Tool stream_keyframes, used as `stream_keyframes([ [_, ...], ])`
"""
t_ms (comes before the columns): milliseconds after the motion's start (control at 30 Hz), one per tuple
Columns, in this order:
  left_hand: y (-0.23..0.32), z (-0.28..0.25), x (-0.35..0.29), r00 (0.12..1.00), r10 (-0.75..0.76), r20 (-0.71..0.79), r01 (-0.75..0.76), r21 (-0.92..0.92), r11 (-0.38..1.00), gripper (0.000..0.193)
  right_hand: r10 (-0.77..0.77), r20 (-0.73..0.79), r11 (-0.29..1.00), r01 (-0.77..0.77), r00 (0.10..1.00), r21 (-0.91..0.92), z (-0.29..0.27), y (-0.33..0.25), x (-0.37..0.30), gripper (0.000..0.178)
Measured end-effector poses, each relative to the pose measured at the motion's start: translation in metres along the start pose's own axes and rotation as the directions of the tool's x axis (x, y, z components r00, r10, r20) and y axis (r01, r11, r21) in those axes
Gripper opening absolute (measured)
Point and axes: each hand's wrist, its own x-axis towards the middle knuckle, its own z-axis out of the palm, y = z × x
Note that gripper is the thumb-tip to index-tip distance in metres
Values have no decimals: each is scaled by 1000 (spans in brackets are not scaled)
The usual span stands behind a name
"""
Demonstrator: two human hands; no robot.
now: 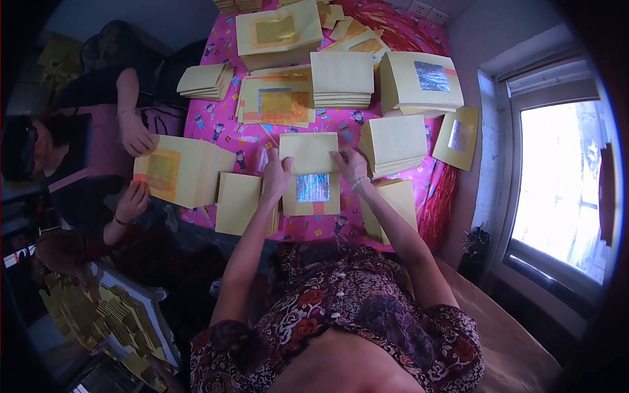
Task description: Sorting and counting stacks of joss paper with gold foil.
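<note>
Centrally in the head view, a piece of yellow paper point(309, 162) lies over the pink patterned tablecloth point(298, 229), between the wearer's two hands. Colour: pale, matte yellow. Upper part plain and roughly rectangular, its lower edge running straight across; whether it is a folded flap or a separate sheet cannot be told. Below that edge a silver foil rectangle point(313, 188) shows, bright and streaked with reflections, with a faint orange patch point(319, 208) under it near the bottom margin.

Left hand point(278, 171): fingers curled, pinching the paper's left edge. Right hand point(351, 164): thumb and fingers pinching the right edge; bracelet point(360, 183) at the wrist.

Surroundings: plain yellow stack point(396, 145) just right of the right hand; another stack point(343, 72) beyond the paper; foil-faced sheets point(278, 98) beside that one, to its left. A folded yellow bundle point(241, 202) lies near the left forearm. At far left, a co-worker's hands point(135, 135) grip a gold-foil-faced set of sheets point(180, 170).
</note>
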Motion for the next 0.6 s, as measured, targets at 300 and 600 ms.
stream_keyframes([
  [300, 2, 4, 7, 999, -28, -38, 27, -10, 1000, 32, 74, -33, 995, -76, 997, -58, 5, 0, 3, 34],
  [600, 11, 4, 12, 993, -104, -49, 108, 85, 991, 39, 142, -26, 986, -144, 990, -84, 6, -2, 7, 36],
])
